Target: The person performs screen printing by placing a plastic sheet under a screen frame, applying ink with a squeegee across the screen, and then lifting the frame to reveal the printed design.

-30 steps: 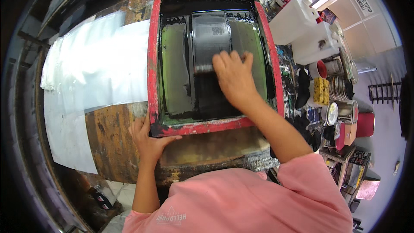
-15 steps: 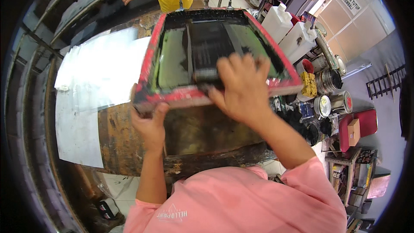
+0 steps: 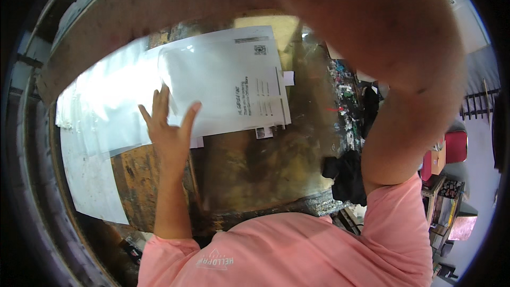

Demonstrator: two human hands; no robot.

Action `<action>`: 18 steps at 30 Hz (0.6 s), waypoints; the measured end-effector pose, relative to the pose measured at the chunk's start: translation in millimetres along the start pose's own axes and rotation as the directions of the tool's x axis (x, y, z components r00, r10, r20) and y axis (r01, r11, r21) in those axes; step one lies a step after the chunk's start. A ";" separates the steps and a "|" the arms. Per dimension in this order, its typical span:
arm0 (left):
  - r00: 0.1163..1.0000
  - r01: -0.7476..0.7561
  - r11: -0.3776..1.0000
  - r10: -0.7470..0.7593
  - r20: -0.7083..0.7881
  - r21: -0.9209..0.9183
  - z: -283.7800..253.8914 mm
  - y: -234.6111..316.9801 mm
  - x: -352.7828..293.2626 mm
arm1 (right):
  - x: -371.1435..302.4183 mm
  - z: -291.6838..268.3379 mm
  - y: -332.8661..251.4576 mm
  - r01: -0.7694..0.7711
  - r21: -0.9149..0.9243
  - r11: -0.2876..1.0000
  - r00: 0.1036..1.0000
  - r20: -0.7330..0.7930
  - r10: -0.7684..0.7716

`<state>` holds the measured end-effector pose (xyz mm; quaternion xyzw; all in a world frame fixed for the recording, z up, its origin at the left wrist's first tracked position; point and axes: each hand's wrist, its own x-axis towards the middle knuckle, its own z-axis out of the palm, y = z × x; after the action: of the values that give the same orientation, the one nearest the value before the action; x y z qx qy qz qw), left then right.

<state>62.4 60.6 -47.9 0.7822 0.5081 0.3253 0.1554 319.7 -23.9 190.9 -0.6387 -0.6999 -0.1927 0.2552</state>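
My left hand (image 3: 169,125) is open, fingers spread, at the near edge of a flat white plastic sheet (image 3: 212,74). The sheet bears black print and a square code at its right end, and lies on a stained brown printing board (image 3: 249,165). Close to the camera, the wooden edge of a screen printing frame (image 3: 143,21) slants across the upper left, raised above the table. My right hand (image 3: 340,5), spotted with dark ink, is up against this edge; its fingertips are out of sight.
More white sheets (image 3: 93,180) overlap at the left. Small paper tabs (image 3: 288,78) stick out around the printed sheet. A black cloth (image 3: 345,175) lies at the right by the ink-spattered table edge (image 3: 345,101). Metal racks stand far left; a shelf (image 3: 438,207) stands right.
The screen frame has gone from low over the board up toward the camera, with my right arm raised. My left hand has left its corner and opened over the sheet. The squeegee is out of view.
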 end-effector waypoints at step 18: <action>0.952 0.123 0.897 0.014 -0.307 0.424 -96.6 -221.7 -16.5 | 2.6 16.3 -9.3 0.100 -0.105 0.989 0.994 -0.032 -0.104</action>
<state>-160.4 133.9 -109.4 0.7232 0.6079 0.3136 -0.0949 308.5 -13.1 180.0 -0.6105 -0.7160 -0.2532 0.2247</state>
